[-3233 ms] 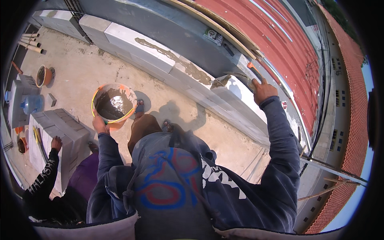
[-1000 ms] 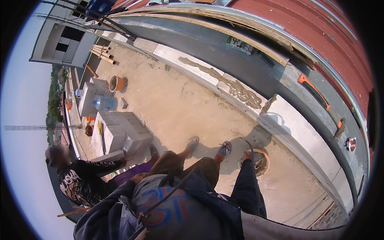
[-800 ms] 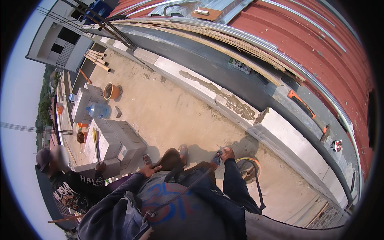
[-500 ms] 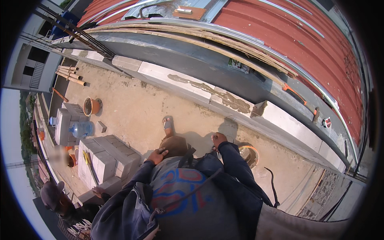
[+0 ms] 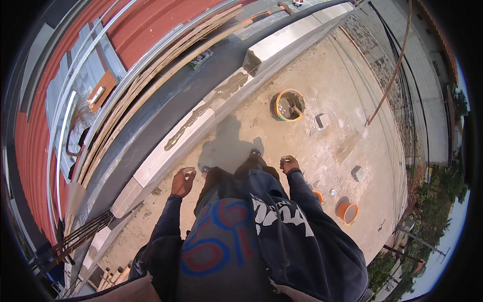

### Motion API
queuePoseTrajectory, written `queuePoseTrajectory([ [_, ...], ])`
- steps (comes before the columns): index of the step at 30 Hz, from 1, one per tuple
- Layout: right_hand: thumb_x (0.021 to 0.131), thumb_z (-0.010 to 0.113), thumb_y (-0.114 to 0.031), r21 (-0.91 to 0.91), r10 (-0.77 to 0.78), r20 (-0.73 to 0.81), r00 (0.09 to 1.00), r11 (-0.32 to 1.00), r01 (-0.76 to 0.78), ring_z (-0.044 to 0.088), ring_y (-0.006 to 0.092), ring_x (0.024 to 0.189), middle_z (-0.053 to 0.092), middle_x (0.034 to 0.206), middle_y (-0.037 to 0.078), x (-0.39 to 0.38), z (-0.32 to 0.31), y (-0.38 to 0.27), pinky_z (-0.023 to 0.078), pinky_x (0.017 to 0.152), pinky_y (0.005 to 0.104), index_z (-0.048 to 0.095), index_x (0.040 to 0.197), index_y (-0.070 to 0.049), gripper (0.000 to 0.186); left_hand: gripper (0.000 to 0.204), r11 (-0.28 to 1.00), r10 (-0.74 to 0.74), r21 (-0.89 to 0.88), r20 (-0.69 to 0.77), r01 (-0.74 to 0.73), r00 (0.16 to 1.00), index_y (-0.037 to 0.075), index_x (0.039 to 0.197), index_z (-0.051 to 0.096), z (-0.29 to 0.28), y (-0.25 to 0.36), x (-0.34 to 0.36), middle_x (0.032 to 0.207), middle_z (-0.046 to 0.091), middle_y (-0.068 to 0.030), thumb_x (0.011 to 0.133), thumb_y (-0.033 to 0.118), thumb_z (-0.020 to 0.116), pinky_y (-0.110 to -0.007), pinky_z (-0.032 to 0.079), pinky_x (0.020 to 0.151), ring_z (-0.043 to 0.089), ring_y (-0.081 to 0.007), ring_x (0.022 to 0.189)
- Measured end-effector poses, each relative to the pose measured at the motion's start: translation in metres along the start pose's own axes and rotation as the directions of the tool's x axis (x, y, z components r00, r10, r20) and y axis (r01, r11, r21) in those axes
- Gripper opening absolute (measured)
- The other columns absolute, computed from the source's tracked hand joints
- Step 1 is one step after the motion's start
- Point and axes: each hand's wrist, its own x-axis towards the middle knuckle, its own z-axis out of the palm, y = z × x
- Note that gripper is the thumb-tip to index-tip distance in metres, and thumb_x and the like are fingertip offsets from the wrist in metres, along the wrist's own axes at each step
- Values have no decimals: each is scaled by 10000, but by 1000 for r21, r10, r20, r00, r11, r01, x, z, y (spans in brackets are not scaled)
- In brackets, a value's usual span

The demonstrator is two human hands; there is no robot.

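My left hand [image 5: 183, 182] hangs in front of my left thigh, its fingers loosely bent and a little apart, holding nothing that I can see. It is nearest the low wall of pale blocks [image 5: 196, 126], which has a strip of wet grey mortar [image 5: 188, 121] along its top. My right hand [image 5: 289, 164] is beside my right thigh with its fingers curled in and nothing visible in them. Farther ahead, a round orange-rimmed bucket [image 5: 289, 105] holds grey mortar and what looks like a tool handle. Neither hand touches the wall or the bucket.
Broken block pieces [image 5: 322, 121] lie on the sandy floor, with another chunk [image 5: 358, 173] farther right. An orange bucket [image 5: 347, 213] lies near the right side. Long wooden strips [image 5: 151, 75] and a red metal roof [image 5: 156, 22] run beyond the wall. Steel rebar [image 5: 75, 241] juts out at lower left.
My view has swung to the right, bringing the mortar bucket ahead and moving the block stack and the co-worker out of view. My left hand has come off my thigh area and hangs free.
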Motion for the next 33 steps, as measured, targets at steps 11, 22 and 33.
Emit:
queuePoseTrajectory([
  [11,912,737,-356,-47,-97,-195,976,995,89,722,364,1102,763,1122,192,-188,67,43,556,965,451,729,1158,-108,350,436,917,370,-45,469,-397,802,32,1307,700,68,79,63,1080,707,-42,1083,399,633,-279,477,846,638,-127,1021],
  [22,894,742,-288,520,379,-513,770,851,-73,727,361,1061,768,1078,196,-372,45,226,555,945,427,744,1086,-107,264,457,849,125,86,926,-522,357,4,1355,679,194,103,-50,1200,730,-90,1079,366,648,-317,550,925,696,-166,1067],
  [33,897,666,-338,516,749,-452,485,662,-543,741,349,1054,771,1078,219,-452,257,436,559,963,413,745,970,-91,270,492,404,231,24,965,-915,127,39,1295,712,201,132,-39,1287,719,-218,1028,445,635,-434,546,1008,703,-366,1181],
])
